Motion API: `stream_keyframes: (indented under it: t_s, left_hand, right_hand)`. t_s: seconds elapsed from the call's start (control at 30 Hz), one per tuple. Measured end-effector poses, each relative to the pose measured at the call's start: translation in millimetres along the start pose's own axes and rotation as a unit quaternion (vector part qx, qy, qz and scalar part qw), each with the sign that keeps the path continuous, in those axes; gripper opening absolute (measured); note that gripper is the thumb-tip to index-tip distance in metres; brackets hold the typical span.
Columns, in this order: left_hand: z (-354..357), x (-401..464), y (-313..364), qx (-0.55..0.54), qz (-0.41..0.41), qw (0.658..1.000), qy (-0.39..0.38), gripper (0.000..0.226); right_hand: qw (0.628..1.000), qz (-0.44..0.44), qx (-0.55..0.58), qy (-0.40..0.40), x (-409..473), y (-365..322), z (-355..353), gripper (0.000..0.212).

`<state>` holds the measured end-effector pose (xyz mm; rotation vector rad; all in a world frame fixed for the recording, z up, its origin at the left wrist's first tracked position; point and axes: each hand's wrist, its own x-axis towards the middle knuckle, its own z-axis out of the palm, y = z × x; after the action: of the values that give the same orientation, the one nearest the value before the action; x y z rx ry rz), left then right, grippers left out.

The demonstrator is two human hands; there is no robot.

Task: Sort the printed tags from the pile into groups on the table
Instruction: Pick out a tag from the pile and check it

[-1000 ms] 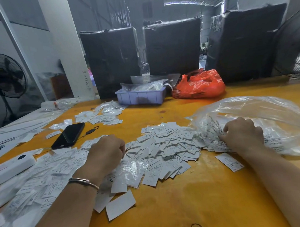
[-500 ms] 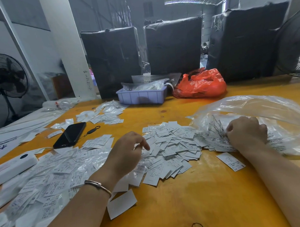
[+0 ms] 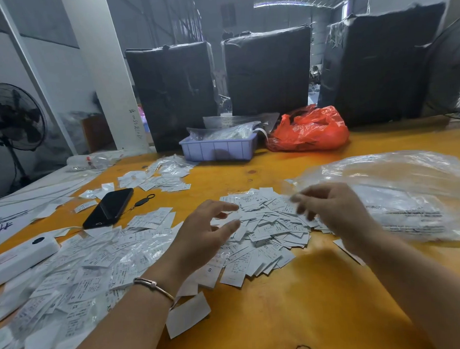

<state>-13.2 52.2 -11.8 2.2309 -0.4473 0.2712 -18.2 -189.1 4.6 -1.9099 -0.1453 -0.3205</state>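
Across the middle of the orange table [image 3: 319, 301] lies the pile of printed tags [image 3: 264, 225], small white rectangles overlapping and pointing every which way, with no shared long axis. Some show size letters such as S and XS. My left hand [image 3: 200, 238] hovers over its near-left part, fingers spread and holding nothing. My right hand [image 3: 332, 210] hangs over the pile's right edge with fingers loosely extended; it is blurred, so I think it holds nothing, but I cannot be sure. Toward the near left corner spreads a second heap of tags [image 3: 78, 273], many in clear sleeves, and a smaller group [image 3: 161, 176] sits near the far left. A clear plastic bag [image 3: 396, 194] with more tags lies at the right edge. A black phone [image 3: 109, 207] rests left of the pile. Along the far edge stand a lilac tray [image 3: 219, 150] and a red bag [image 3: 309, 128], with black-wrapped bales [image 3: 268, 71] behind them in a grey hall.
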Motion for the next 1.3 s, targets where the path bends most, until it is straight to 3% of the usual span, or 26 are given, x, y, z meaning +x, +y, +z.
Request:
stream_keyframes:
  t_s: [0.1,0.17,0.23,0.37,0.43,0.53,0.67,0.8,1.0,1.13,1.3]
  left_hand:
    - [-1,-1,7,-0.069,-0.013,0.996,-0.049,0.061]
    - [-1,-3,11,-0.1,-0.01,0.992,-0.081,0.068]
    - [-1,-3,13,-0.122,-0.005,0.988,-0.093,0.062]
    - [1,-3,13,-0.148,0.003,0.987,-0.056,0.026]
    - [0,-3,11,-0.166,-0.011,0.986,-0.034,0.017]
    - [-1,-3,9,-0.15,-0.028,0.988,-0.005,0.005]
    - [-1,-2,8,-0.13,-0.038,0.991,0.021,0.014]
    - [-1,-2,8,-0.123,-0.053,0.99,0.038,0.027]
    - [-3,0,6,-0.097,-0.099,0.989,0.049,0.049]
    - [-5,0,6,-0.138,-0.134,0.981,-0.007,0.037]
    - [-5,-1,6,-0.17,-0.13,0.973,-0.086,0.012]
  right_hand:
    - [0.969,0.051,0.097,-0.221,-10,-6,18,0.013]
    - [0.956,0.037,0.085,-0.278,-14,-5,27,0.015]
    - [0.953,0.027,0.077,-0.292,-16,-3,31,0.018]
    - [0.968,0.013,0.075,-0.239,-12,2,34,0.02]
    - [0.988,-0.058,-0.032,-0.141,-8,7,34,0.012]
    - [0.959,-0.153,-0.223,-0.085,-5,14,33,0.02]
    - [0.931,-0.19,-0.289,-0.115,-4,21,39,0.027]
    - [0.912,-0.24,-0.322,-0.078,-3,21,45,0.012]
    - [0.96,-0.196,-0.196,-0.05,-5,16,39,0.004]
    - [0.984,-0.145,-0.046,-0.087,-4,6,26,0.014]
    - [0.984,-0.062,0.093,-0.137,-4,-1,5,0.014]
